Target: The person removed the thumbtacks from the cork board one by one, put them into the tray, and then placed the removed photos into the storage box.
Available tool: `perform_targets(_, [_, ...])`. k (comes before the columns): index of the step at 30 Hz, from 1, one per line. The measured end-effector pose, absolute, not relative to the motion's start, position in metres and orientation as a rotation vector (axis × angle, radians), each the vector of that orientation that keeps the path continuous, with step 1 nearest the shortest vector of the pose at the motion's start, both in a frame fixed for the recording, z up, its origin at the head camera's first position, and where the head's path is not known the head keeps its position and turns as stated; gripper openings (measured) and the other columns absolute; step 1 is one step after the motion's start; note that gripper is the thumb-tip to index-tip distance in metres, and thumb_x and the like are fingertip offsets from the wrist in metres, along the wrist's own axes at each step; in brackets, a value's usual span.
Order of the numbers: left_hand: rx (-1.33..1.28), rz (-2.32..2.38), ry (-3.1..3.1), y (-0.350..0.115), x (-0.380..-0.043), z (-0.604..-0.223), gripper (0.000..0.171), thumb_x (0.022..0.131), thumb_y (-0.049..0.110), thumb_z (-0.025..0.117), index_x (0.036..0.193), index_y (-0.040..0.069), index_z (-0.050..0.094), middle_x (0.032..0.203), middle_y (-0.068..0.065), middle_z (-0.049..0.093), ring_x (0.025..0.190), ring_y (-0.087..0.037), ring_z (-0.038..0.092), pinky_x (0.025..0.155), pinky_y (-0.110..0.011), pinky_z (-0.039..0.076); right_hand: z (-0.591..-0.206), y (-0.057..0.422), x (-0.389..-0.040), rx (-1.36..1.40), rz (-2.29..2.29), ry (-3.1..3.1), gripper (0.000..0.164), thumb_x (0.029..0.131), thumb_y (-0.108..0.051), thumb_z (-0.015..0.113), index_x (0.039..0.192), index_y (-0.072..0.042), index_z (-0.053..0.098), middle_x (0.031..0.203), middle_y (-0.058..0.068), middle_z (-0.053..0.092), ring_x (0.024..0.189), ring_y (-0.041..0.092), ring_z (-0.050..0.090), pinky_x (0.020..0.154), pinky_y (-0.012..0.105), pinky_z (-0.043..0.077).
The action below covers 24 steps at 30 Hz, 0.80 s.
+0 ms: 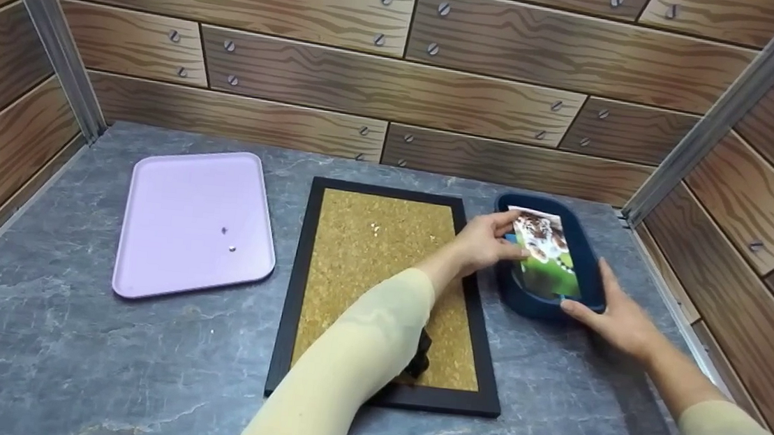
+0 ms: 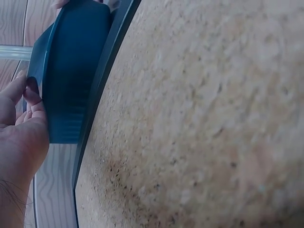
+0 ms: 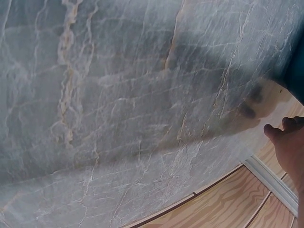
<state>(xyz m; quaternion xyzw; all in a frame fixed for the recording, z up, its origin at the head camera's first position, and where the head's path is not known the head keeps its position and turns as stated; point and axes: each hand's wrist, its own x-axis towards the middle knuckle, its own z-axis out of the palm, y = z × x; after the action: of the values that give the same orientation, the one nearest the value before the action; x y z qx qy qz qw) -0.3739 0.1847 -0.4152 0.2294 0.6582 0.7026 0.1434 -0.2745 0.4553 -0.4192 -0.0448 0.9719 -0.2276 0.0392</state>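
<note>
A glossy photo [image 1: 546,252] with a brown-and-white picture above a green area lies over the dark blue plastic basin [image 1: 516,300]. My left hand [image 1: 486,242] pinches the photo's left edge between thumb and fingers, above the basin's near-left rim. At the basin's front right corner, my right hand [image 1: 620,318] holds the rim, with its thumb at the front and fingers along the right side. The left wrist view shows the left hand [image 2: 23,128] by the basin wall [image 2: 76,71]. Only part of the right hand [image 3: 289,147] enters the right wrist view.
A black-framed cork board [image 1: 354,278] lies under my left forearm, with small shiny bits [image 1: 375,229] on it. To the left is a lilac tray [image 1: 184,214] bearing small pin-like pieces [image 1: 232,249]. Wood-patterned walls [image 1: 302,63] enclose the grey marbled table [image 1: 136,364].
</note>
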Motion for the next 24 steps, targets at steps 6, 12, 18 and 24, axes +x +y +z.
perform_targets(6, [0.666,1.989,1.941,0.1879,-0.3741,-0.4136,0.08,0.091,-0.004,0.081,0.161,0.001,0.042,0.161,-0.018,0.047,0.146,-0.025,0.049,0.102,-0.021,0.051,-0.4189,0.457,-0.2738,-0.129,-0.707,2.973,0.115,0.102,-0.057,0.063,0.166,0.001,-0.012,0.158,0.05,0.02,0.139,0.071,0.03,0.11,0.08,0.029])
perform_targets(12, [0.709,1.898,2.026,0.1868,-0.3719,-0.408,0.08,0.092,-0.001,0.081,0.162,0.002,0.041,0.164,-0.015,0.044,0.148,-0.022,0.046,0.101,-0.018,0.05,-0.4192,0.4563,-0.2734,-0.12,-0.692,2.968,0.115,0.102,-0.058,0.063,0.166,0.001,-0.012,0.158,0.05,0.019,0.14,0.071,0.03,0.111,0.079,0.028])
perform_targets(18, [0.718,1.887,2.046,0.1877,-0.3721,-0.4067,0.082,0.091,-0.001,0.082,0.161,0.001,0.04,0.163,-0.015,0.045,0.147,-0.021,0.048,0.1,-0.018,0.05,-0.4201,0.4565,-0.2735,-0.114,-0.684,2.967,0.114,0.102,-0.058,0.062,0.166,0.001,-0.012,0.158,0.05,0.017,0.139,0.071,0.029,0.11,0.08,0.029])
perform_targets(24, [0.701,1.913,2.044,0.1884,-0.3735,-0.4072,0.081,0.09,-0.002,0.083,0.16,0.001,0.042,0.161,-0.015,0.048,0.143,-0.02,0.052,0.098,-0.018,0.052,-0.4189,0.4548,-0.274,-0.109,-0.698,2.964,0.116,0.101,-0.059,0.063,0.167,-0.002,-0.013,0.16,0.049,0.017,0.141,0.07,0.028,0.111,0.08,0.027])
